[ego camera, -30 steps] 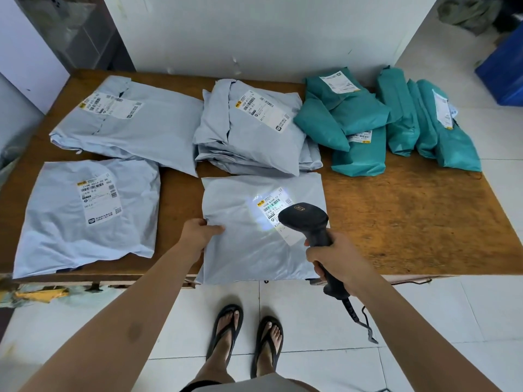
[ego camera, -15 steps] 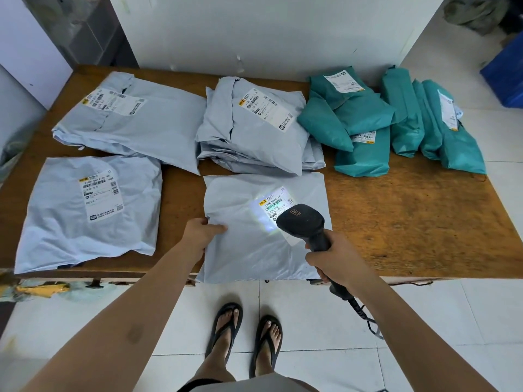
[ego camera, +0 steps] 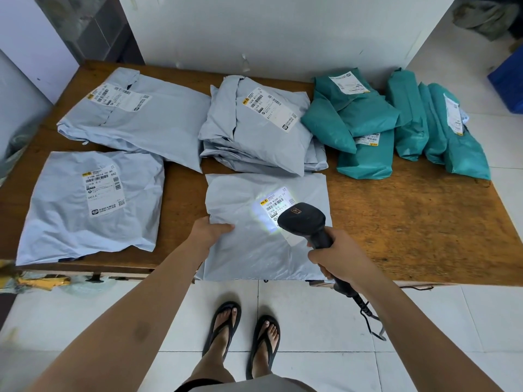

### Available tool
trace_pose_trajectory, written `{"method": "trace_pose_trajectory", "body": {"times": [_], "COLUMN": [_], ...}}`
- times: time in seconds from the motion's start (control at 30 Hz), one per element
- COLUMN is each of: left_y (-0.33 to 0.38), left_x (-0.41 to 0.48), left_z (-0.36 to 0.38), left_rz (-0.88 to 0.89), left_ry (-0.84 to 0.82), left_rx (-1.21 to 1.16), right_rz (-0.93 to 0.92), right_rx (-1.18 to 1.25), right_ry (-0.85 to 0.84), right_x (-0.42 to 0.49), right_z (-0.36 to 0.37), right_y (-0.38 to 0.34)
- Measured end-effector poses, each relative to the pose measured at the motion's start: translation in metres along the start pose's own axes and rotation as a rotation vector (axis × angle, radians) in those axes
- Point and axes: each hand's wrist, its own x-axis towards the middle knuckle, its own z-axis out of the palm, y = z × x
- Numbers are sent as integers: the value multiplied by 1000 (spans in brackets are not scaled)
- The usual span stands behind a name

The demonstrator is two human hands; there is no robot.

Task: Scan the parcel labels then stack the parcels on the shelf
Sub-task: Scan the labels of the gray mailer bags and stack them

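Observation:
A grey poly-mailer parcel (ego camera: 254, 250) lies at the front edge of the wooden table (ego camera: 410, 230), overhanging it slightly. My left hand (ego camera: 210, 230) grips its left edge, thumb on top. My right hand (ego camera: 336, 258) grips the handle of a black barcode scanner (ego camera: 302, 222), whose head hovers over the parcel's white label (ego camera: 276, 205). A bright patch of scanner light falls on that label. The lower part of the label is hidden by the scanner head.
Other grey parcels lie at front left (ego camera: 90, 205), back left (ego camera: 135, 117) and in a stack at centre back (ego camera: 260, 128). Several teal parcels (ego camera: 368, 123) crowd the back right. A white wall stands behind the table; a blue bin (ego camera: 509, 83) is far right.
The scanner head has shifted slightly left over the label. My left hand keeps its hold on the parcel's edge.

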Motion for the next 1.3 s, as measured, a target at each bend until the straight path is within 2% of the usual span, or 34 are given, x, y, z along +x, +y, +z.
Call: {"method": "trace_pose_trajectory", "body": {"times": [0.63,0.7,0.93,1.07,1.17,1.23,1.3], "left_y": [5,9,22,52,71,82,84], "left_x": [-12,-14,-43,-73,-91,-97,-89], "left_z": [4,11,8,-38,-99,-143,-195], "left_rz": [28,75,354,455,511,518,529], "left_ry": [-22,-16,-48,-108,-150,-95,29], "left_rx": [-4,-3,237,-33,-111,-154,-186], "right_rz": [-11,-19,-81,-80,-79,-99,-119], "right_rx": [12,30,162,246,270,262,233], "right_ry": [9,18,123,195,169,138,103], "right_x": [-6,-7,-6,1,9,13,17], "right_z": [-10,-9,1,9,21,31,41], "right_y": [-1,-2,-6,-18,-32,-43,-56]}}
